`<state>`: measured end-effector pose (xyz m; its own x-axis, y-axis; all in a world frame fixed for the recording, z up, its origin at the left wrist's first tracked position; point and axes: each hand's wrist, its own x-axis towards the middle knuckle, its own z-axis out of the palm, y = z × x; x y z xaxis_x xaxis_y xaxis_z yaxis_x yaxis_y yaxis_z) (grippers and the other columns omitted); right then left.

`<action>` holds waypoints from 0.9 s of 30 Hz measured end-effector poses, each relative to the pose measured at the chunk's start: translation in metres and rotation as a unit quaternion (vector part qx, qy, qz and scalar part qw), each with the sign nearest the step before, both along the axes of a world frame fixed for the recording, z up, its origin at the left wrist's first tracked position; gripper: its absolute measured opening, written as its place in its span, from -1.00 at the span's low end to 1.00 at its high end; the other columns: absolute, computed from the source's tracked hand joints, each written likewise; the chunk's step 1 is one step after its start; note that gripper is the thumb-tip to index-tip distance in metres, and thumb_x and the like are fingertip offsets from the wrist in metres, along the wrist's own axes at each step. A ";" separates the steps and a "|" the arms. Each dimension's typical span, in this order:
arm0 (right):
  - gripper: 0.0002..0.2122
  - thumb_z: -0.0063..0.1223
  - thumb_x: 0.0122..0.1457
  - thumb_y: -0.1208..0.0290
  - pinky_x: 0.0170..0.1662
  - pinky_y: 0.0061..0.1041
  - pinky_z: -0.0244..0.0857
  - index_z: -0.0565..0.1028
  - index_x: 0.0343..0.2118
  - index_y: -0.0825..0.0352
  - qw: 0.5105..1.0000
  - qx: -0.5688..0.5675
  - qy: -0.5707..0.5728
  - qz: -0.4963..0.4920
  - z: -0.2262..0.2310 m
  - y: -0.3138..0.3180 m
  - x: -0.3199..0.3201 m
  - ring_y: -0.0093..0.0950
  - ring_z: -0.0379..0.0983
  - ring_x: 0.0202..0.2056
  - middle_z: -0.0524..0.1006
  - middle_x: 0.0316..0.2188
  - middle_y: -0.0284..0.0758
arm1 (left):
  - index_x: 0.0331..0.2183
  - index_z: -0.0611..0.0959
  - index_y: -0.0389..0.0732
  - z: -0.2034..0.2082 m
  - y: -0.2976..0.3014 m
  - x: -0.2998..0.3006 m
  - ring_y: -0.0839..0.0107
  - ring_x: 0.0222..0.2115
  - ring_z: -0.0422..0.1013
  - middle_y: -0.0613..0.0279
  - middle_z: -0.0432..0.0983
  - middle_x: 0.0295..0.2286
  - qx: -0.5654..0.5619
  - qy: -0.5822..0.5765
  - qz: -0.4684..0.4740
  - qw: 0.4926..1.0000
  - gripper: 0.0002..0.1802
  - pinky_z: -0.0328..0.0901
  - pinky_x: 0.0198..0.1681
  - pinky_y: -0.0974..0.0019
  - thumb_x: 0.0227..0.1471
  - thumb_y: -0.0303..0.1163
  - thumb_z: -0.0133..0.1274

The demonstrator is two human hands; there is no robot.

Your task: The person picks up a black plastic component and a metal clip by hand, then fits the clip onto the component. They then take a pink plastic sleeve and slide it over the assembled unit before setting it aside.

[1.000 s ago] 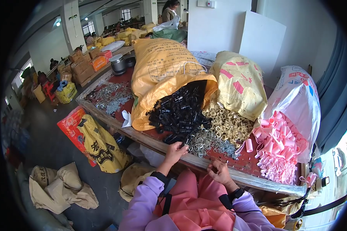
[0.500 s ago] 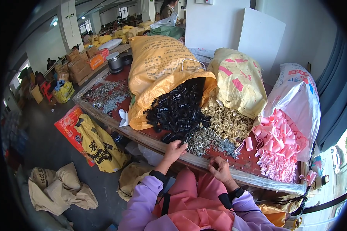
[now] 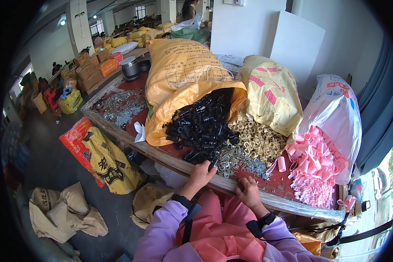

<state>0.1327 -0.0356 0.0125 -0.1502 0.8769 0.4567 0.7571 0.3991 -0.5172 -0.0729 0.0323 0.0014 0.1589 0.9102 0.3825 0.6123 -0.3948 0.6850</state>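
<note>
My left hand [image 3: 201,176] is closed at the table's front edge, its thumb and fingertips pinching a small black plastic part [image 3: 213,163]. Just beyond it lies a heap of black plastic parts [image 3: 198,124], spilling from the mouth of an orange woven sack [image 3: 179,65]. My right hand [image 3: 249,192] rests at the same edge with its fingers curled in; whatever it may hold is hidden. Closest to both hands is a pile of silvery metal rings and clips [image 3: 229,160]. Behind that pile are tan ring-shaped pieces [image 3: 262,139], pouring from a pale yellow sack [image 3: 270,91].
Pink tubes and small pink pieces [image 3: 316,161] lie at the right before a white sack [image 3: 336,100]. More metal bits [image 3: 124,107] and a metal canister [image 3: 129,68] sit at the table's far left. Brown paper sacks [image 3: 67,212] lie on the floor; a dark curtain [image 3: 375,100] hangs at right.
My left hand has shifted slightly right and turned, and the black part shows more clearly at its fingertips. My right hand's fingers have tipped down toward the table edge.
</note>
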 end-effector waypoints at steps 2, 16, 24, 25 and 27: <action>-0.82 0.00 -0.25 0.49 -0.39 -0.30 0.21 0.37 -0.49 0.32 1.000 0.001 -0.008 0.004 -0.001 0.001 0.000 -0.20 0.26 -0.46 0.33 -0.53 -0.21 | -0.55 0.41 -0.32 0.002 -0.002 0.000 0.00 -0.57 0.36 -0.08 0.41 -0.64 0.012 -0.004 0.009 1.000 -0.70 0.24 -0.53 0.09 -0.19 -0.24 0.00; -0.85 0.00 -0.28 0.47 -0.42 -0.31 0.21 0.37 -0.55 0.29 0.999 -0.008 -0.030 0.013 0.003 0.001 -0.002 -0.21 0.26 -0.48 0.33 -0.55 -0.23 | -0.56 0.41 -0.32 0.003 -0.009 -0.005 0.00 -0.60 0.35 -0.08 0.38 -0.68 0.023 -0.034 0.003 0.999 -0.73 0.20 -0.59 0.14 -0.20 -0.29 0.03; -0.84 0.01 -0.29 0.45 -0.42 -0.31 0.21 0.37 -0.56 0.30 0.999 -0.021 -0.030 0.009 0.008 -0.002 -0.002 -0.20 0.26 -0.46 0.33 -0.54 -0.23 | -0.63 0.37 -0.30 0.005 -0.009 -0.005 -0.01 -0.63 0.33 -0.07 0.36 -0.71 0.022 -0.048 -0.002 0.999 -0.72 0.18 -0.61 0.10 -0.19 -0.28 0.02; -0.84 0.01 -0.30 0.45 -0.42 -0.31 0.21 0.37 -0.56 0.30 0.999 -0.026 -0.031 0.009 0.008 -0.003 -0.002 -0.20 0.26 -0.46 0.33 -0.54 -0.23 | -0.63 0.37 -0.30 0.005 -0.009 -0.004 -0.01 -0.63 0.33 -0.06 0.36 -0.71 0.024 -0.047 -0.002 0.999 -0.72 0.18 -0.61 0.11 -0.19 -0.28 0.02; -0.84 0.01 -0.30 0.45 -0.41 -0.30 0.20 0.37 -0.55 0.30 0.999 -0.022 -0.027 0.010 0.007 -0.003 -0.001 -0.20 0.26 -0.46 0.32 -0.55 -0.21 | -0.63 0.37 -0.30 0.004 -0.010 -0.004 -0.01 -0.64 0.32 -0.06 0.35 -0.71 0.025 -0.046 -0.003 0.999 -0.71 0.18 -0.61 0.11 -0.19 -0.28 0.02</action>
